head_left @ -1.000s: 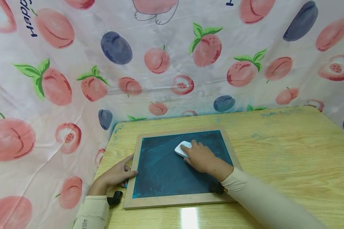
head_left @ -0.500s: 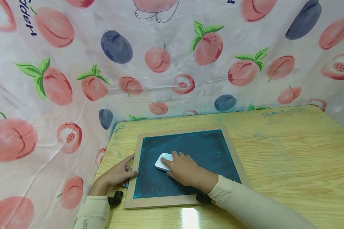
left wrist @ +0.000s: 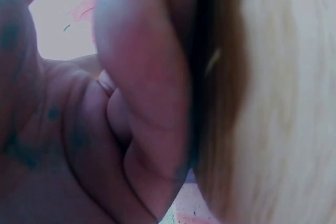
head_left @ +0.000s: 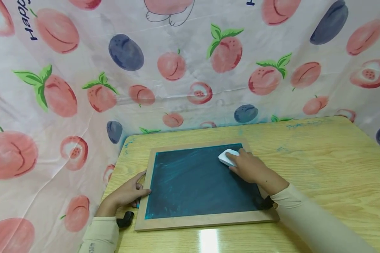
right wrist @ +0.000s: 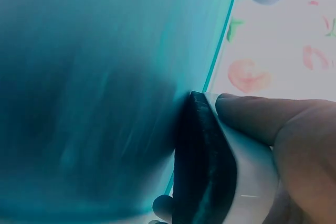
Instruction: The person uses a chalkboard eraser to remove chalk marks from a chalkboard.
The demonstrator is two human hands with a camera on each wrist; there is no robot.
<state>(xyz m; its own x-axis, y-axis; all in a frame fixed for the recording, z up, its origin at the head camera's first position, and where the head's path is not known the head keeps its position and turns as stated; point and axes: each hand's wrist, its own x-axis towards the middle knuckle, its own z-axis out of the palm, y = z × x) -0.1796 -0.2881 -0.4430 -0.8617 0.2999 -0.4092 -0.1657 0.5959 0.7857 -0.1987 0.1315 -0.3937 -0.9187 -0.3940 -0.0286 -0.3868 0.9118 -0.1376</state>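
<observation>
A chalkboard (head_left: 190, 186) with a pale wooden frame lies on the table in the head view, faint smears across its dark surface. My right hand (head_left: 251, 167) grips a white chalkboard eraser (head_left: 228, 157) near the board's upper right part. In the right wrist view the eraser's dark felt (right wrist: 202, 166) faces the board, with a finger along its white back. My left hand (head_left: 130, 191) holds the frame's left edge, thumb on top and other fingers bent at its side. A small blue bit (head_left: 137, 205) shows below those fingers. Blue-green marks stain the palm (left wrist: 31, 145) in the left wrist view.
The wooden table (head_left: 316, 168) extends to the right of the board, with blue smudges (head_left: 304, 124) near its back edge. Behind and to the left hangs a fruit-print cloth (head_left: 190, 63). A black wrist camera (head_left: 125, 219) sits below the left hand.
My right hand has swept the eraser down and left across the board, then back up and right, ending farther right than before. My left hand has stayed on the frame.
</observation>
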